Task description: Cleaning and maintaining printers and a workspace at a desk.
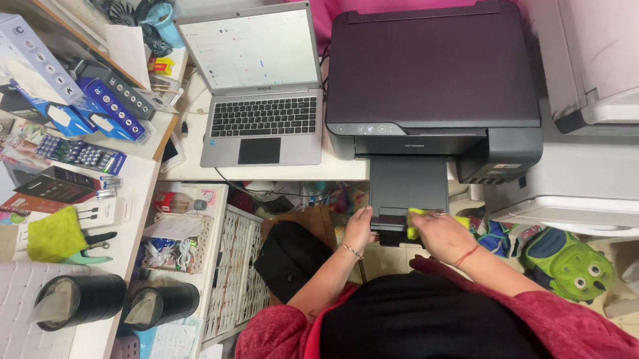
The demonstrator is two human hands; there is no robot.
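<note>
Both hands were at the printer's output tray (404, 193), off the surface's front edge: left hand (359, 230) touching its corner, right hand (438, 233) pinching a yellow-green cloth (414, 222) against it. No paper out.

Even, fairly bright indoor light falls from above with no hard shadows. The open silver laptop's white screen (250, 48) is washed out and nearly unreadable. Soft glare lies on the matte black printer's flat lid (433, 63). Straight edges bow near the frame borders. Focus is mostly sharp; the person's hands look slightly soft.
</note>
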